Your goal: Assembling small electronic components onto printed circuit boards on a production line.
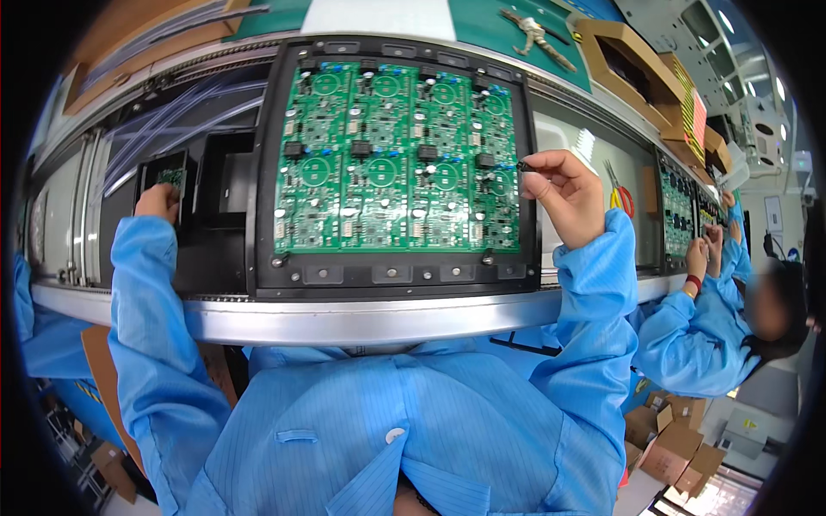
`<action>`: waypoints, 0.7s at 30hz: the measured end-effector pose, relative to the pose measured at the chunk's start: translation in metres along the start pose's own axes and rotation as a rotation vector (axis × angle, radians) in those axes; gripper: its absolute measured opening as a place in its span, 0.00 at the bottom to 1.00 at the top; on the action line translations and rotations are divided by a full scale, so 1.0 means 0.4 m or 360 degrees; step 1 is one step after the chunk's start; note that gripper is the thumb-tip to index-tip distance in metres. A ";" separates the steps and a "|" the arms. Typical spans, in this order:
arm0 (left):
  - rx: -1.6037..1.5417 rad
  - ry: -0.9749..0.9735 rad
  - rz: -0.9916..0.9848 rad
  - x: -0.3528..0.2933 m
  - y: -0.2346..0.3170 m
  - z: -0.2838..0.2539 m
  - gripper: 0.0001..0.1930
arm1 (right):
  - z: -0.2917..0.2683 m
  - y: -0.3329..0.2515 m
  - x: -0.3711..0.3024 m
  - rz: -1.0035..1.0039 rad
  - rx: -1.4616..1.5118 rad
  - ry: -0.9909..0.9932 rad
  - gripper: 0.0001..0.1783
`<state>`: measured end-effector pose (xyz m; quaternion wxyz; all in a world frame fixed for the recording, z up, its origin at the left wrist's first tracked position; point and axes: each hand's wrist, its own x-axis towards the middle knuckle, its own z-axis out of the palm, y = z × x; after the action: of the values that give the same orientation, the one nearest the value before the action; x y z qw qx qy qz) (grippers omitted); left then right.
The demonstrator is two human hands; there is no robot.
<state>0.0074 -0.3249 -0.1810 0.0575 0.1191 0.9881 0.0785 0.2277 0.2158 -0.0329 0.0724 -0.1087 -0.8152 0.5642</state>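
A panel of green circuit boards lies in a black carrier frame in front of me. Rows of small black parts and round printed outlines show on it. At the frame's right edge my right hand pinches a small black component between thumb and forefinger, next to the panel. My left hand reaches into a small black bin left of the frame, where tiny parts lie. Its fingers are curled together, and what they hold, if anything, is hidden.
A second black bin stands between the left bin and the frame. Red-and-yellow-handled cutters lie to the right. Wrapped pliers rest on the green mat beyond. A metal rail runs along the near edge. A co-worker works at the right.
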 end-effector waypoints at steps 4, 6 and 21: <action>0.0191 -0.0060 -0.0053 0.006 0.054 -0.011 0.04 | 0.071 -0.058 0.021 0.0093 0.0432 -0.0344 0.11; 0.0124 -0.0155 -0.0039 0.007 0.060 -0.028 0.04 | 0.107 -0.067 0.036 0.0070 0.0415 -0.0438 0.11; 0.0170 0.0011 -0.0270 -0.013 0.123 -0.060 0.01 | 0.314 -0.048 0.113 -0.1218 -0.1054 -0.0339 0.10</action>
<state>0.0203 -0.2824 -0.1485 0.0540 0.0377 0.9976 0.0209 0.1519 0.1075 -0.0596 0.1517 0.2383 -0.9344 0.2169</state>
